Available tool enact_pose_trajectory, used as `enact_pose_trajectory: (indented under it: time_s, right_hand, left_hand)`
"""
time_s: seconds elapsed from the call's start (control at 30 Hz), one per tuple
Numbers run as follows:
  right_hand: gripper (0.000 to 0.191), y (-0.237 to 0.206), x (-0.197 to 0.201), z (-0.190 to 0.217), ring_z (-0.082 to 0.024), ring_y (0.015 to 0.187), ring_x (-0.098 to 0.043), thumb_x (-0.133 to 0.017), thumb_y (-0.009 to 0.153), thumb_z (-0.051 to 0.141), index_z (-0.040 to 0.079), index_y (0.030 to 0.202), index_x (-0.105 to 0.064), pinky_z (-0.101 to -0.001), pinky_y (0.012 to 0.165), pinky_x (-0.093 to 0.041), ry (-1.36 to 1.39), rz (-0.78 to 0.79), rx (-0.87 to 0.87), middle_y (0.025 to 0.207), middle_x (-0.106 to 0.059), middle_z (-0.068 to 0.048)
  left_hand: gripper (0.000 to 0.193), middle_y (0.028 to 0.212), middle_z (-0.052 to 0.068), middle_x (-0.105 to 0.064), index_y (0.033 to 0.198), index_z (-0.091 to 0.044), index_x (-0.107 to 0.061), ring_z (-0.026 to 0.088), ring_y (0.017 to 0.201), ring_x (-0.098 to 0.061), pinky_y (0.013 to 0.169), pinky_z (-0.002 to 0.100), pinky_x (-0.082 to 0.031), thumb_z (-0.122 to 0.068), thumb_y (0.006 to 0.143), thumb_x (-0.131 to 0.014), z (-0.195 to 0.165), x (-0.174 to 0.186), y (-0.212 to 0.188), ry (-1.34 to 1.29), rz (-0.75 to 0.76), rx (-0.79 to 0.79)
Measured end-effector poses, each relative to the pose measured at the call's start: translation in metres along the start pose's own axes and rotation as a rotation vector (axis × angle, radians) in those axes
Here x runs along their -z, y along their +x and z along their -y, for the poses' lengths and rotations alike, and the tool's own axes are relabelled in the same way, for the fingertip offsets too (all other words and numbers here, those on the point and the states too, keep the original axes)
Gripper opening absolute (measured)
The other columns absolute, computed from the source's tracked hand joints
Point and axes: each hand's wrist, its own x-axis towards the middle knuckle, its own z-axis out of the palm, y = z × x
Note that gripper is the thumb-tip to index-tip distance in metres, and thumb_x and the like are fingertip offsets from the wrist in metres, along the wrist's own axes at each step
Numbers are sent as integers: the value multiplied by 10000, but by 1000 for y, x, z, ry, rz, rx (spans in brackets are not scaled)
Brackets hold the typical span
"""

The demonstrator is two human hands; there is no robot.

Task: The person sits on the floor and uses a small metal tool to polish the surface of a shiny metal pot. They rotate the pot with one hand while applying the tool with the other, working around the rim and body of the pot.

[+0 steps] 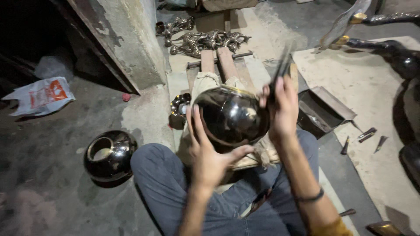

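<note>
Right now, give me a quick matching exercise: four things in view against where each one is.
Things:
1. dark shiny bowl
2. round black pot
3. slim dark tool
4. white plastic bag

Places:
A. on the floor at far left, near the dark doorway
B. gripped in the right hand
C. on the floor beside the person's left knee
D. on the padded block, steadied by the left hand

Pairs: 1-D, 2-C, 3-B, 4-A
</note>
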Motion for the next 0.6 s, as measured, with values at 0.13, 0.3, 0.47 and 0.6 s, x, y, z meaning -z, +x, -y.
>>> enact_pose_trajectory:
  time_s: [0.13,0.3,0.47,0.6]
  right_hand:
    - [207,-80,-20,-10,-72,782,-502,-500,1092,253,66,1174,-536,-220,746,-443,-2,-328,81,902,-551,-5]
    - [199,-136,-25,-6,-83,870,-538,-497,1134,256,59,1113,-509,-223,812,-466,-123,-297,81,952,-576,-24]
    - [204,-131,2,13,-88,783,-597,-535,1074,265,62,1064,-523,-246,707,-503,-257,-253,-60,879,-585,-12]
    - [217,-118,40,45,-76,683,-569,-588,1048,250,45,991,-548,-238,619,-486,-360,-136,-183,809,-582,9]
  left_hand:
    - [1257,1691,177,-357,1624,-166,-315,412,1488,-479,1188,456,-421,-760,611,-764,19,39,49,-44,383,-133]
    - [876,1613,100,-500,1584,-300,-459,386,1385,-505,1097,485,-344,-790,860,-403,11,38,73,34,649,47]
    - [663,1502,162,-601,1435,-177,-575,382,1371,-581,1108,412,-468,-633,994,-379,-5,26,62,-67,437,-110]
    - [640,1494,211,-570,1428,-121,-595,393,1366,-569,1124,414,-446,-570,1008,-418,0,28,64,-87,431,-184]
